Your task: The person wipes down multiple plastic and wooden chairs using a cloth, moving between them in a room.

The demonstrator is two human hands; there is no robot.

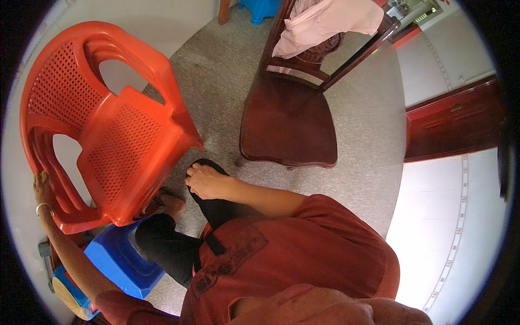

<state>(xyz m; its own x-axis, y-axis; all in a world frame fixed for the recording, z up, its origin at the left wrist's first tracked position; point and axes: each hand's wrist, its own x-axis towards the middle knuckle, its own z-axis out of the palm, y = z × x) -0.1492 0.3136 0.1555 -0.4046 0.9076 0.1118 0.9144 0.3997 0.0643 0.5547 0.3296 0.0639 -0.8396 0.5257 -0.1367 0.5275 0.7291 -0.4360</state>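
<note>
A red plastic armchair (pixel 126 146) with a perforated back and seat stands before me on the left. Layered edges at its arms suggest more chairs nested with it. My left hand (pixel 42 189), with a pale bangle at the wrist, reaches to the outside of the near armrest (pixel 69 195) and touches it. Something yellowish shows at the fingers, too small to tell what it is. On my knee (pixel 205 164), in black trousers, lies my right hand (pixel 207 181), holding nothing, its fingers bent over the kneecap.
A dark wooden chair (pixel 288 122) stands ahead, a pink cloth (pixel 325 24) draped over its back. Beside my leg is a blue plastic stool (pixel 122 260). Another blue stool (pixel 260 10) and a wooden leg (pixel 224 12) stand by the tiled wall (pixel 134 20). Speckled floor (pixel 215 81) lies between the chairs.
</note>
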